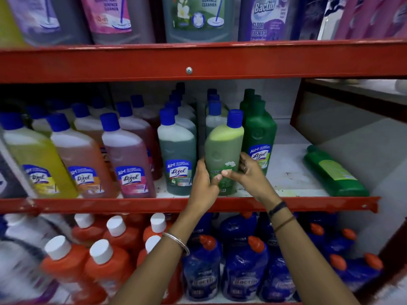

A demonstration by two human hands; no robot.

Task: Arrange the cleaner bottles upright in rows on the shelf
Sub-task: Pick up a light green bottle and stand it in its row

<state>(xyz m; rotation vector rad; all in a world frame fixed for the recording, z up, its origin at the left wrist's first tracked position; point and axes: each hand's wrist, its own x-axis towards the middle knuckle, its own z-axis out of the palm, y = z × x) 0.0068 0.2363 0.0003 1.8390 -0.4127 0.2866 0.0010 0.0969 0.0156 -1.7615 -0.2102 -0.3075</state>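
Note:
A light-green cleaner bottle (223,148) with a blue cap stands upright at the front of the middle shelf (297,190). My left hand (203,181) grips its lower left side and my right hand (247,170) holds its lower right side, thumbs across the label. A grey-green Lizol bottle (177,155) stands to its left and a dark green Lizol bottle (259,139) to its right, each heading a row. One green bottle (334,172) lies on its side at the right end of the shelf.
Yellow (37,159), orange (81,161) and pink (130,161) Lizol rows fill the shelf's left part. Large bottles sit on the upper shelf above the red beam (198,62). Orange bottles (99,260) and blue Bactin bottles (244,267) crowd the lower shelf. White shelf surface shows between the dark green row and the lying bottle.

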